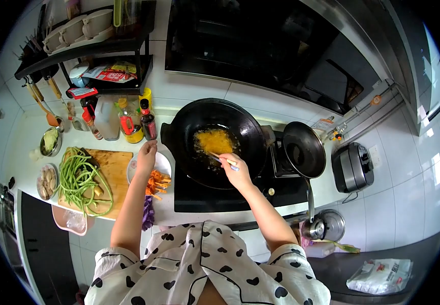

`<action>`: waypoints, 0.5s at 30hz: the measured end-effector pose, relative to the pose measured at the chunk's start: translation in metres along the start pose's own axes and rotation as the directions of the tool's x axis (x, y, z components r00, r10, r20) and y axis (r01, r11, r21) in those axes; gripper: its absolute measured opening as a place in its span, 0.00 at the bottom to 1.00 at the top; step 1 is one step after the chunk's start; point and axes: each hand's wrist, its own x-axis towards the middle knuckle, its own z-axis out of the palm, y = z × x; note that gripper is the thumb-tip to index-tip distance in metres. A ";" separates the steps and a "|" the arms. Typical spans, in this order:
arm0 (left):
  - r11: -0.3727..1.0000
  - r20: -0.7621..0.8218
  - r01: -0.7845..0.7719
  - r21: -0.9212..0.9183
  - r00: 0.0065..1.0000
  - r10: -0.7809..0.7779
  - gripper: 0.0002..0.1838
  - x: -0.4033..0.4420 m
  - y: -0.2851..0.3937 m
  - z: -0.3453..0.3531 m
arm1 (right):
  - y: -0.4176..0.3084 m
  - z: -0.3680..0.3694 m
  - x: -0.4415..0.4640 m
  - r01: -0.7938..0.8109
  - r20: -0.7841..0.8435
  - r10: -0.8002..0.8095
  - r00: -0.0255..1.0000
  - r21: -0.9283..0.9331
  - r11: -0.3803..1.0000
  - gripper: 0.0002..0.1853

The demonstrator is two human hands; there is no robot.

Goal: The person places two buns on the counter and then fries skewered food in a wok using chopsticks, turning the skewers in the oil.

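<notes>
My right hand (238, 172) is closed around chopsticks (222, 158), whose tips reach into a black wok (245, 119). In the wok's bottom, a yellow, frothy mass (214, 142), perhaps egg, sits in bubbling oil. My left hand (148, 155) hovers over the rim of a white plate (164, 161), fingers curled, with nothing visible in them. Orange strips (158, 184), likely carrot, lie on the plate's near side, partly hidden by my left forearm. Purple pieces (148, 213) show just below. Close beyond my left hand stands a dark sauce bottle (149, 124).
Long green beans (80, 178) lie on a wooden cutting board (121, 183) at left. An oil bottle (131, 124) stands behind it. A frying pan (304, 147) rests on the right burner, its handle pointing toward me. Further right is a rice cooker (352, 170).
</notes>
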 end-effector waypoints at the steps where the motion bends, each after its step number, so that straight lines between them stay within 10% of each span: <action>1: 1.000 -0.001 0.000 0.000 1.000 0.000 0.15 0.000 0.000 -0.001 | 0.002 -0.001 0.001 0.003 -0.018 -0.003 1.000 -0.017 1.000 0.08; 6: 0.999 -0.038 -0.043 0.004 0.998 0.043 0.14 -0.003 0.001 -0.001 | -0.003 -0.018 0.010 -0.171 -0.066 0.205 0.977 0.342 0.924 0.13; 15: 0.997 -0.019 -0.044 0.060 0.999 0.046 0.15 -0.004 0.015 0.004 | 0.052 -0.034 0.037 -0.118 -0.315 0.156 0.936 0.134 0.984 0.11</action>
